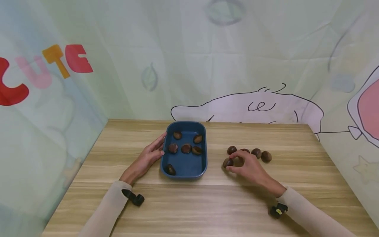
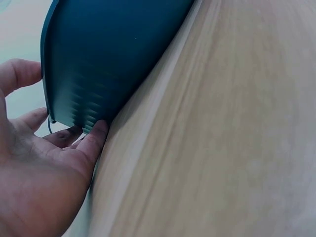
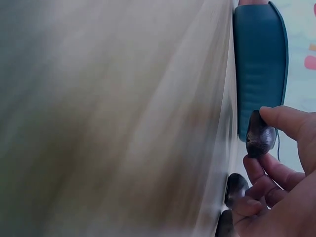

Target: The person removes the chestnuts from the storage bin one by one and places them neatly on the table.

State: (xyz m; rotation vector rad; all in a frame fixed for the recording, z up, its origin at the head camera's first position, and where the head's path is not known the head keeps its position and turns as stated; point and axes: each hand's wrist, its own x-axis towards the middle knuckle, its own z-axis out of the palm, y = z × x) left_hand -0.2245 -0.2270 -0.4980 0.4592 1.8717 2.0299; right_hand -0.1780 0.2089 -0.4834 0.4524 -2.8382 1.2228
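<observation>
While working over a wood-grained tabletop (image 1: 183,207), steadying a blue tray (image 1: 189,168) toward the far, 12 o'clock edge, supporting its 9 o'clock wall with the left hand (image 1: 146,159), touching with extended fingers rather than clenching. Reaching with the right hand (image 1: 248,168) to 3 o'clock of the tray, grasping a pinched chestnut (image 3: 260,136) between thumb and fingers, being hard to judge as lifted or touching the wood. Showing four loose chestnuts (image 1: 256,153) nearby, around 1 to 3 o'clock of the pinched one, partly covering one with the hand; gathering six inner chestnuts (image 1: 186,148) inside the tray, including one in the 7 o'clock corner. Possibly risking a drop through pinching a glossy, rounded shell too lightly; possibly sending neighbours rolling through brushing past with the lower fingers; possibly skewing the tray through pressing too hard toward 3 o'clock.
</observation>
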